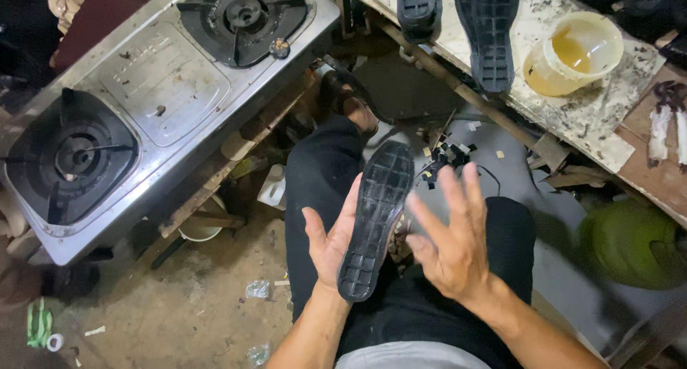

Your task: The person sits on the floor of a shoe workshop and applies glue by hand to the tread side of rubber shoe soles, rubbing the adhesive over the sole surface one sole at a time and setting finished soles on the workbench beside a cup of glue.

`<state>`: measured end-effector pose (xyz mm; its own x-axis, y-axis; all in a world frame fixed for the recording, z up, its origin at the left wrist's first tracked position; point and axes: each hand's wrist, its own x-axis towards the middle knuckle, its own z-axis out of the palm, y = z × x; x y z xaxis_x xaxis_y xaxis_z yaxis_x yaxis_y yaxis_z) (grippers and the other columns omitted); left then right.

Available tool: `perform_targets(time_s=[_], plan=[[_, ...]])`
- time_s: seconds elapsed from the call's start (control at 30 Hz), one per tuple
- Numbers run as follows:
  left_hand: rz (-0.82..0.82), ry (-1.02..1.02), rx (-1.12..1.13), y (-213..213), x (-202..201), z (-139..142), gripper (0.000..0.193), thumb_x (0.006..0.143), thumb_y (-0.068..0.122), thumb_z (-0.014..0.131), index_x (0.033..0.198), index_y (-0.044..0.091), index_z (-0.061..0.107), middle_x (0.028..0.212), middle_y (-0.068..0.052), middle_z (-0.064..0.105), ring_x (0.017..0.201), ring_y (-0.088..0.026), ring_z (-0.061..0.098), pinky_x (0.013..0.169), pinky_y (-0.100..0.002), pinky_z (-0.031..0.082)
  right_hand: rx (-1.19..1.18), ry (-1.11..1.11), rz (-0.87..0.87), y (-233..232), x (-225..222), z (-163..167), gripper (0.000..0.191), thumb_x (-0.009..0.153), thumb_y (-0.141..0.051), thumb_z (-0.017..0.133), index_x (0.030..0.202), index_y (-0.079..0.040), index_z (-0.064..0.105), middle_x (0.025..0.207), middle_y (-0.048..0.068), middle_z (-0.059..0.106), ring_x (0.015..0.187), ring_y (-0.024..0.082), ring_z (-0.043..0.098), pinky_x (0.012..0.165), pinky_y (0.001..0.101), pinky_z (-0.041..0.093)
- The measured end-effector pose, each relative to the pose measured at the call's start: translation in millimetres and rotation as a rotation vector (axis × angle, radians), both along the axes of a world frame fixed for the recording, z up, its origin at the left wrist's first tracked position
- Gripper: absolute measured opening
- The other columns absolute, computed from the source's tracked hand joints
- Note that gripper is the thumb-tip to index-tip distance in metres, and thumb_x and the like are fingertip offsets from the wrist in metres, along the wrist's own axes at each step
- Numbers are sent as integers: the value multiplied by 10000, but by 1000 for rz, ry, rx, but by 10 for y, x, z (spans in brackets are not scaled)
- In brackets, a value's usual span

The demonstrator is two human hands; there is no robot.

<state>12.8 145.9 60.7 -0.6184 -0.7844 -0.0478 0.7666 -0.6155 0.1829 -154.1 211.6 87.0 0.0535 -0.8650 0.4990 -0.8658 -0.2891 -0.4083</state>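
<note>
The left hand (330, 242) lies open, palm up, over the person's lap, and a black rubber shoe sole (376, 215) rests on edge against its palm and fingers, tread side showing, toe end pointing away from the person. The right hand (449, 240) is spread wide, fingers apart, just beside the sole on its right; whether it touches the sole cannot be told, as the hand is slightly blurred. Both hands sit above the person's black trousers (325, 176).

To the left stands a steel two-burner gas stove (164, 90), set at a slant, with a black burner at each end and a stained flat panel between them. Under its near edge are a small white plastic jug (273, 187) and a white bowl (200, 229). The concrete floor (207, 297) below carries scraps of clear wrapper and, at the far left, a green package (39, 322) beside a small roll of white tape.

At the top right a spattered table (594, 119) holds two more black soles (488, 33), tread up, and a round cream plastic tub (576, 54) with yellowish liquid in it. Small black and pale offcuts (447, 158) litter the grey surface beyond the knees. A green rounded object (630, 244) sits at the right, blurred.
</note>
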Motion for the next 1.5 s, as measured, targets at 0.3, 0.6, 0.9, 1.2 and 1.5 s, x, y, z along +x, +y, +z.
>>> perform_targets(time_s=[0.3, 0.6, 0.9, 1.2, 1.5], plan=[[113, -109, -188, -36, -7, -13, 1064, 954, 771, 411, 1682, 49, 129, 1688, -157, 273, 1522, -291, 337, 1277, -450, 243, 103, -167, 24, 87, 45, 38, 373, 850, -219, 698, 1195, -77, 698, 1491, 201, 480, 1428, 430, 421, 1164, 549, 356], [339, -498, -468, 52, -239, -123, 1072, 989, 752, 417, 1668, 16, 34, 1774, -190, 38, 1653, -320, 83, 1342, -449, 93, 421, -667, 75, 234, 280, -217, 758, 801, -128, 814, 1457, 16, 462, 1471, 187, 465, 1302, 312, 559, 1048, 383, 509], [363, -811, -638, -513, 354, -752, 789, 1118, 585, 529, 1621, 7, 342, 1715, -93, 316, 1555, -246, 314, 1299, -412, 239, 647, -1372, -206, 265, -661, -950, 766, 877, 27, 698, 1571, -21, 378, 1474, 132, 486, 1118, 262, 694, 924, 339, 579], [437, -1395, -969, -764, 451, -999, 478, 1134, 276, 536, 1541, 28, 503, 1569, -135, 506, 1481, -250, 494, 1247, -341, 401, 543, -1066, -650, -191, -2162, -1990, 669, 938, 5, 733, 1553, -61, 479, 1463, 99, 567, 1028, 151, 709, 772, 273, 608], [450, -1477, -906, -1004, 343, -948, 374, 1075, 183, 570, 1399, -2, 590, 1451, -179, 624, 1363, -296, 613, 1173, -374, 482, 542, -835, -1028, -1254, -3721, -2373, 492, 1003, -199, 725, 1463, -109, 577, 1216, 75, 675, 874, 169, 594, 691, 330, 473]])
